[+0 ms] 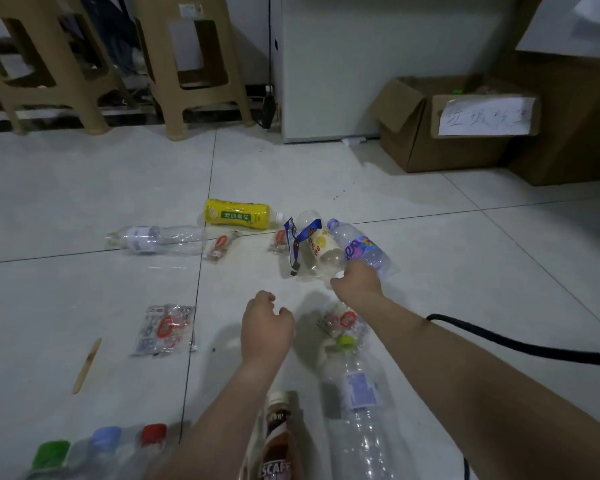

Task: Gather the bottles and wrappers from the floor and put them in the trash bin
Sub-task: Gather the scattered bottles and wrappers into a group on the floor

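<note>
My right hand [357, 284] grips two bottles by their lower ends, a purple-labelled clear bottle [361, 247] and a pale yellow-labelled one [317, 244]; a blue wrapper [297, 242] hangs beside them. My left hand [265, 325] hovers over the floor, fingers curled and holding nothing. A yellow bottle [238, 214], a clear bottle [156, 239] and small wrappers [219, 247] lie farther out. A larger wrapper [165, 329] lies to the left. A big clear bottle [357, 407] with a green cap and a brown coffee bottle [278, 441] lie close to me. The cardboard trash box [465, 133] stands at the back right.
Two beige plastic stools [194, 64] stand at the back left, a white cabinet [361, 64] behind the middle. A black cable [516, 344] crosses the floor on the right. A wooden stick [87, 365] lies at the left. Three capped bottles [108, 445] sit at the bottom left.
</note>
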